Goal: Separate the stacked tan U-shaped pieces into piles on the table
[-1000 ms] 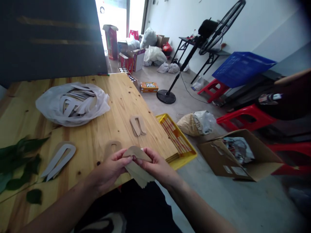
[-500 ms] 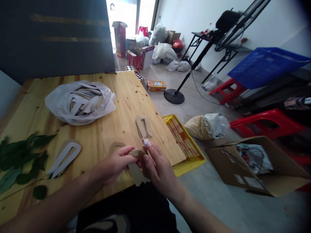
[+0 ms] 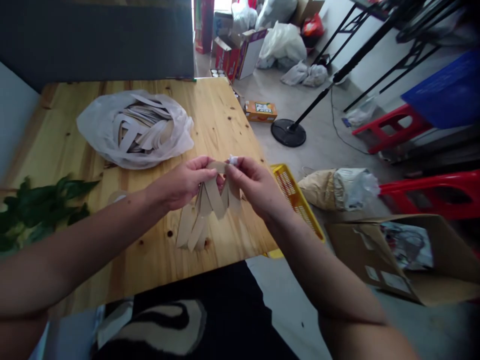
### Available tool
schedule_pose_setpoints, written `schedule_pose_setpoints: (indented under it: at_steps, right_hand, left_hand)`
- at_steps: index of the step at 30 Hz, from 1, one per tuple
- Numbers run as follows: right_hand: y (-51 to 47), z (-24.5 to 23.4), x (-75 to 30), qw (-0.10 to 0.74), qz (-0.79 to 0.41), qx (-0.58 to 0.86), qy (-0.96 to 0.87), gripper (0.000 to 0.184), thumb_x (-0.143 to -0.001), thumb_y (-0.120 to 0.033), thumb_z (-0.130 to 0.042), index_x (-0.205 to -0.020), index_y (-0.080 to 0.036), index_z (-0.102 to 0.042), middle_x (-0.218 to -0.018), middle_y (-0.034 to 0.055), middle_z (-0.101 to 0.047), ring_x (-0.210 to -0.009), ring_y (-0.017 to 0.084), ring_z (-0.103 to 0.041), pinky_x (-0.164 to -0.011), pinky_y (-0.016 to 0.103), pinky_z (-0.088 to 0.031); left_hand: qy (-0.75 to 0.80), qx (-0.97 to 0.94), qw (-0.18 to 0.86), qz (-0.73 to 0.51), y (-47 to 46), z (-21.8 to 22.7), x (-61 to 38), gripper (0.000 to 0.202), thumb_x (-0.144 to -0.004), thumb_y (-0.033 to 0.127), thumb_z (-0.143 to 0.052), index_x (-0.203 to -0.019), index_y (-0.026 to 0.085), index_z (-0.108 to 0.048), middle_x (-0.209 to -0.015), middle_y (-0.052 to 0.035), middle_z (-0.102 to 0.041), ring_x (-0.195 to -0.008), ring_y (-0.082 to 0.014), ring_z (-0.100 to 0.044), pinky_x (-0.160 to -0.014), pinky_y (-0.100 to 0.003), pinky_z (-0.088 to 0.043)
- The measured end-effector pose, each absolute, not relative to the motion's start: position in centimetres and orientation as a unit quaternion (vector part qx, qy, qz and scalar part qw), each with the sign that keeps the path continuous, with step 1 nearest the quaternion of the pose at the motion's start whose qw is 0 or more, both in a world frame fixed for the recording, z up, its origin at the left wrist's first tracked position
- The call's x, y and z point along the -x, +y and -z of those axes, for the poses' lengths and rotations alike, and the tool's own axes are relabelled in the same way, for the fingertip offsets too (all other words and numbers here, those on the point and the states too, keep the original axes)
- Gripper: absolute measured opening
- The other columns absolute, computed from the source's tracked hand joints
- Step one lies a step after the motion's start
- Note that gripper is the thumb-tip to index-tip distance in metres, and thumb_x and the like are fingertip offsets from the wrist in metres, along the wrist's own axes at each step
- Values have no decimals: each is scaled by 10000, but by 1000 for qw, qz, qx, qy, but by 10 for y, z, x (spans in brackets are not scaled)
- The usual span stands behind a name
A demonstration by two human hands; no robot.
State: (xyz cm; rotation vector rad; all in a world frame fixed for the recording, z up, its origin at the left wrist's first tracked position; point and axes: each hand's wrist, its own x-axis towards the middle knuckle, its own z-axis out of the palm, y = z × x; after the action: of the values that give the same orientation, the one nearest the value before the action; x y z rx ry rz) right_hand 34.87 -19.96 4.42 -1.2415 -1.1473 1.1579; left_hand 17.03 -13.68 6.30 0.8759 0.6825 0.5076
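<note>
Fingers [image 3: 210, 165] of the left hand [image 3: 182, 182] and the right hand [image 3: 255, 187] are closed together on the top of a bunch of tan cardboard cutouts [image 3: 208, 210], pinching it from either side. The narrow strips hang below the fingers, just above the pine surface [image 3: 150, 250]. They look light and thin, and probably stiff enough to hold their shape but easy to crease. The joined top, where the fingers are now, seems the surest place to take hold, since the loose strip ends may flex and splay.

Left of the fingers, a white plastic bag [image 3: 93, 130] lies on the surface, filled with more cutouts [image 3: 144, 132], and farther left lies a leafy green sprig [image 3: 45, 200]. A small white scrap [image 3: 233, 160] shows at the right fingertips. Right of the fingers, past the surface edge, sit a yellow plastic crate [image 3: 296, 197], a sack [image 3: 337, 189] and an open cardboard box [image 3: 375, 260].
</note>
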Motion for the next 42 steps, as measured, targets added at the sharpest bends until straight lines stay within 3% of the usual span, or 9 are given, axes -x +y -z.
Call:
schedule_pose_setpoints:
  at_steps: [4,10,16,23,35,42]
  right_hand:
    - [-182,-48,-354,530,-494,508,-465,284,-850,-458,-764,-848,-218,-614,-825,-9,-620,-780,146,-594,-728,299,-501]
    - [-174,-47,-358,531,-519,503,-443,300,-847,-474,-771,-868,-230,-598,-803,-16,-618,-730,143,-608,-687,302,-517]
    - [-181,-43,-345,523,-540,505,-425,341,-811,-500,-794,-860,-229,-592,-776,-16,-624,-689,137,-598,-650,290,-513]
    - [-195,-40,-317,496,-573,503,-415,368,-771,-519,-790,-846,-208,-608,-788,-7,-620,-698,130,-565,-646,275,-474]
    - [-177,-16,-306,530,-459,576,-420,309,-848,-526,-653,-865,-229,-568,-773,-3,-590,-722,163,-555,-662,297,-462]
    - [-177,-9,-320,542,-421,587,-429,243,-872,-462,-611,-845,-225,-563,-810,3,-595,-753,161,-557,-701,302,-461]
  left_hand:
    - [319,-420,814,-243,-125,-68,-179,59,-844,140,-727,-814,146,-676,-753,-69,-713,-676,-190,-669,-633,-287,-506]
    - [295,-375,842,-251,-116,-65,-185,91,-879,133,-711,-810,138,-651,-744,-43,-693,-692,-180,-686,-685,-309,-545]
    - [311,-355,850,-235,-120,-63,-173,128,-877,110,-696,-765,137,-641,-720,-62,-702,-651,-190,-683,-646,-315,-541]
    - [354,-350,832,-244,-147,-51,-138,85,-806,144,-772,-851,152,-700,-804,-62,-731,-692,-178,-686,-643,-285,-540]
    - [421,-340,771,-335,-155,-44,-168,148,-777,101,-698,-899,171,-652,-718,4,-663,-594,-128,-597,-591,-253,-478]
    - [397,-325,812,-278,-137,-35,-177,133,-791,126,-738,-887,171,-656,-746,-28,-699,-633,-146,-640,-604,-259,-504]
